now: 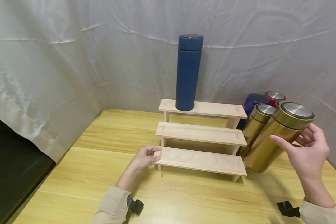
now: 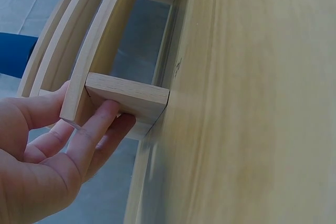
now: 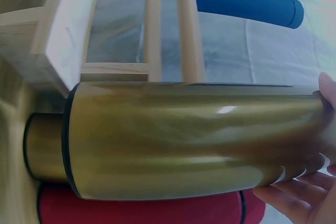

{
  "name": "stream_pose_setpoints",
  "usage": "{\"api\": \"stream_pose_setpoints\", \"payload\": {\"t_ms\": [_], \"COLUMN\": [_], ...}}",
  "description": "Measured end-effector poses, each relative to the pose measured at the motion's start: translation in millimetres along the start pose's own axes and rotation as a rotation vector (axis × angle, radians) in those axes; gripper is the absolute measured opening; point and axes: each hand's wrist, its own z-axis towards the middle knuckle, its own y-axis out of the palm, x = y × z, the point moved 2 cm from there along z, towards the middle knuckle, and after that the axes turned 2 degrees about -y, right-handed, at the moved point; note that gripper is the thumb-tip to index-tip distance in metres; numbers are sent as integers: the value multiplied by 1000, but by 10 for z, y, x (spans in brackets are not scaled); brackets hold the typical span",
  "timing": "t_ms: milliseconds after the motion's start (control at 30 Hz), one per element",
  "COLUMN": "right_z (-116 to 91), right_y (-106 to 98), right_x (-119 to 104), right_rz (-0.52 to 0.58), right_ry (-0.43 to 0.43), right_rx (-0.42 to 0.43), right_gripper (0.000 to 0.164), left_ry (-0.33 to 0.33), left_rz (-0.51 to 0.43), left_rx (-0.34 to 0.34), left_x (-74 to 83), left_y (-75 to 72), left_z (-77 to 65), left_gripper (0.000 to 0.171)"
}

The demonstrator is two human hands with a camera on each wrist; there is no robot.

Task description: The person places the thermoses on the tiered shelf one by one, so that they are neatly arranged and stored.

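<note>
A three-tier wooden stand point(image 1: 198, 158) is on the table, and my left hand point(image 1: 145, 158) pinches the left end of its lowest step. In the left wrist view the thumb lies on top of that step, with fingers point(image 2: 100, 124) beneath, against the leg. On the right, my right hand point(image 1: 310, 149) grips a gold thermos point(image 1: 280, 137) near its lid, tilted and raised off the table. The right wrist view shows its base point(image 3: 73, 145) close to the stand's right end. A tall blue thermos point(image 1: 188, 74) stands upright on the top step, left of its middle.
Behind the held thermos stand another gold thermos point(image 1: 254, 124), a dark blue one point(image 1: 253, 101) and red ones point(image 1: 274, 96), partly hidden. Grey cloth point(image 1: 128, 62) hangs at the back. Bare wooden tabletop point(image 1: 184, 199) lies in front of the stand.
</note>
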Motion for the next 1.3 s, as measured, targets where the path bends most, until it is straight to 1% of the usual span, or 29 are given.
{"api": "stream_pose_setpoints", "payload": {"t_ms": [200,433,533,667,733,800,900,1000,1067,1133,1233,1300], "right_z": [71,162,197,233,248,262,279,302,318,332,344,352], "right_y": [-27,-28,-27,-11,4,18,41,84,116,157,217,265], "right_x": [-100,-201,-242,-293,-318,-342,-379,-416,-443,-462,-484,-493], "right_rz": [17,68,157,356,423,453,457,517,526,573,612,681], "right_ry": [-32,-14,1,14,20,20,15,-1,-12,-20,-29,-29], "right_rx": [17,20,18,4,2,5,13,16,16,13,6,3], "right_gripper": [68,65,63,63,63,63,62,61,61,61,61,61], "left_ry": [6,2,-1,8,12,13,10,8,8,7,5,4], "left_rz": [0,2,-1,2,3,6,4,2,-1,-5,-11,-11], "left_rx": [-2,2,6,8,7,4,-2,-2,-1,-1,-1,-3], "left_x": [-2,-3,0,3,-4,-7,-5,-1,2,7,10,10], "left_y": [1,3,6,0,-5,-7,-7,-8,-7,-6,-6,-6], "left_z": [3,-2,3,1,0,-2,-5,-10,-11,-10,-9,-10], "left_gripper": [36,36,36,36,36,36,36,37,37,37,37,37]}}
